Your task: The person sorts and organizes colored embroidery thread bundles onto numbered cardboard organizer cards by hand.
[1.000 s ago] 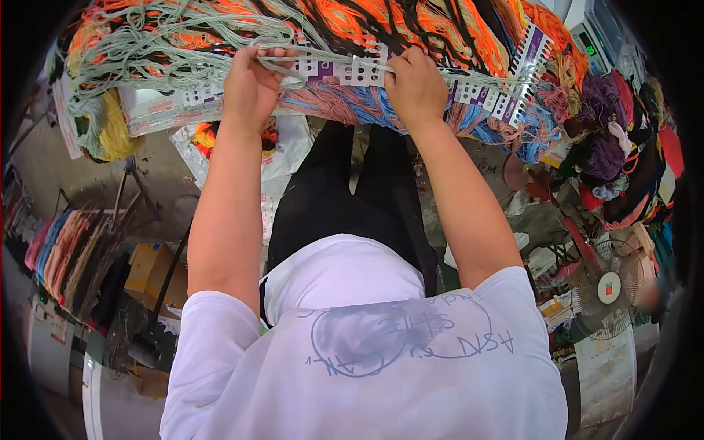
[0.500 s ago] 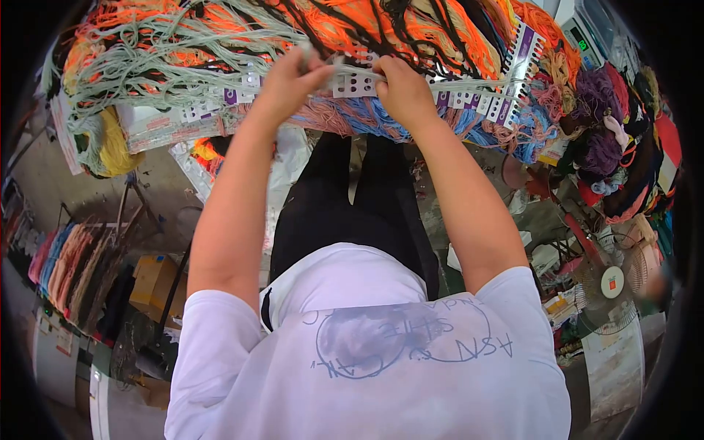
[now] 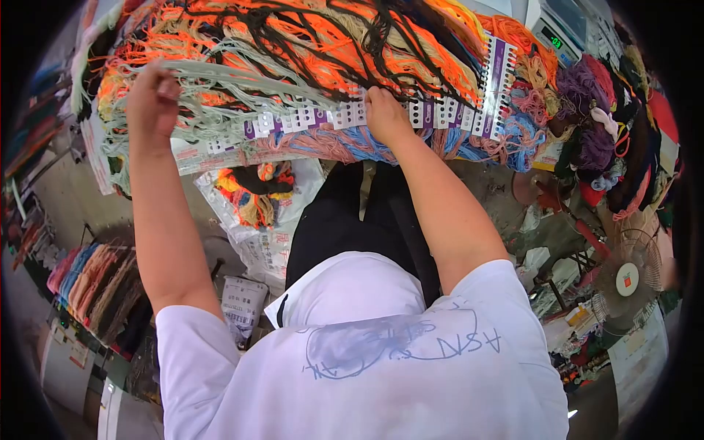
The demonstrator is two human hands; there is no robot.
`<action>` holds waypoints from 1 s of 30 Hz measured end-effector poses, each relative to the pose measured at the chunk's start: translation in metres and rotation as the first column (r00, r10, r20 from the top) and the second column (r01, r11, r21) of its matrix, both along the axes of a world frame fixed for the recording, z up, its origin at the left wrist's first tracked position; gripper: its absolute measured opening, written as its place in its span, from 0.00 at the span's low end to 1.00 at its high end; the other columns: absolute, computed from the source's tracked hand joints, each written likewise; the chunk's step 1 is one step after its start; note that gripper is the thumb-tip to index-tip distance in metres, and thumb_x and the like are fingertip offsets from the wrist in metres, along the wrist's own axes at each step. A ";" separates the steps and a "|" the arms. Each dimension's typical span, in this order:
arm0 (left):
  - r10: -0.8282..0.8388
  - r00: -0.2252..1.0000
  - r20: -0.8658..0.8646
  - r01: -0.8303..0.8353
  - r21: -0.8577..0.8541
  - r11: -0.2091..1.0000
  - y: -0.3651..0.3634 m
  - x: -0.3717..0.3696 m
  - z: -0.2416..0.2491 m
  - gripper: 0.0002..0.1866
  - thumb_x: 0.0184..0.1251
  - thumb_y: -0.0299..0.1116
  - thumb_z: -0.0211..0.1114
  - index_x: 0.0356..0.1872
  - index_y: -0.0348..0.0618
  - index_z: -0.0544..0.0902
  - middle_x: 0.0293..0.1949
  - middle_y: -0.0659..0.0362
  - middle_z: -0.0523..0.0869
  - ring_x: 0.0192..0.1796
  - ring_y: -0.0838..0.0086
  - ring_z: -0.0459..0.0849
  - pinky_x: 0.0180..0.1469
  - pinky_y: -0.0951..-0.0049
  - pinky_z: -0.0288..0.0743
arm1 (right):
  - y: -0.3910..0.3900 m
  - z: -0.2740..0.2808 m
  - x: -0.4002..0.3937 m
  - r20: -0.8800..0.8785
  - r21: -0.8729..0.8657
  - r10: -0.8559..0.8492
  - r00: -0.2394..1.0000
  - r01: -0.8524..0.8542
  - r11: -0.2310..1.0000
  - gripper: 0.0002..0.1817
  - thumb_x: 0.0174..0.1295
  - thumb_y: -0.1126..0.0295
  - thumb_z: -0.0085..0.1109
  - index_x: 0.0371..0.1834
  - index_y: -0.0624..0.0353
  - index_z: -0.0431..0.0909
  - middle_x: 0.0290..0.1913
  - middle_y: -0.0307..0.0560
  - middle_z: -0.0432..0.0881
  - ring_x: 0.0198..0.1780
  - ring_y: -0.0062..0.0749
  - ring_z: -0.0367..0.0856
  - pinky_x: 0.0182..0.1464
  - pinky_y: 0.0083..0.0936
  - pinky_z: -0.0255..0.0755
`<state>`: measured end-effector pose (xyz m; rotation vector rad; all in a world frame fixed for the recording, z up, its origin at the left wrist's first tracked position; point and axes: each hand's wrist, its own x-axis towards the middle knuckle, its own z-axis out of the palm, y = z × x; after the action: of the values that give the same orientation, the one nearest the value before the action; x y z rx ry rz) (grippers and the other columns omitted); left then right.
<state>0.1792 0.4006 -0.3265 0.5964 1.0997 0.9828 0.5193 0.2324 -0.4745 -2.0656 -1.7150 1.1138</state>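
My left hand [image 3: 152, 106] is closed at the far left of the thread pile, gripping one end of a pale grey-green thread bundle [image 3: 253, 77]. The strands stretch rightward toward my right hand [image 3: 385, 116], whose fingers are pinched together at the perforated thread cards [image 3: 348, 115]. My right hand covers the spot where the strands meet the cards. These white and purple cards lie in a row along the near edge of the pile. Behind them spread orange threads [image 3: 293, 33] with black strands [image 3: 378, 37] across them.
Blue and pink threads [image 3: 330, 144] hang along the near edge. A digital scale [image 3: 554, 33] stands at the back right, beside purple yarn bundles [image 3: 590, 88]. A fan [image 3: 623, 279] is at the lower right. Colourful thread [image 3: 253, 194] lies on plastic below the table.
My left hand has swept far to the left, drawing the grey-green strands out. My right hand stays near the cards. The view has shifted slightly.
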 end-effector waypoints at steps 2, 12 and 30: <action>0.234 0.924 -0.303 -0.191 0.164 0.968 0.019 -0.011 0.015 0.04 0.64 0.29 0.60 0.33 0.44 0.73 0.27 0.62 0.78 0.23 0.79 0.76 0.25 0.80 0.71 | 0.003 0.005 -0.001 0.000 -0.038 -0.024 1.000 0.024 0.999 0.07 0.58 0.70 0.47 0.39 0.58 0.68 0.43 0.57 0.74 0.47 0.56 0.74 0.47 0.46 0.68; -0.307 0.936 0.174 0.318 -0.041 0.947 -0.107 0.137 0.151 0.19 0.71 0.39 0.47 0.52 0.35 0.75 0.59 0.47 0.74 0.57 0.66 0.76 0.55 0.68 0.73 | -0.002 0.230 -0.021 -0.645 0.252 -0.165 0.746 0.411 0.876 0.08 0.58 0.69 0.60 0.37 0.61 0.79 0.31 0.41 0.77 0.29 0.22 0.75 0.34 0.19 0.69; -0.318 0.892 0.321 0.309 0.077 0.948 -0.152 0.188 0.227 0.24 0.69 0.40 0.46 0.56 0.30 0.72 0.53 0.51 0.78 0.53 0.70 0.77 0.53 0.67 0.72 | -0.025 0.376 0.013 -0.824 0.054 -0.106 0.557 0.264 0.963 0.07 0.61 0.72 0.57 0.32 0.65 0.80 0.29 0.36 0.80 0.32 0.14 0.74 0.35 0.14 0.67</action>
<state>0.3672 0.2490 -0.0993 0.5828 0.6677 0.7783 0.5322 0.2070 -0.0981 -1.2156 -1.0258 1.4575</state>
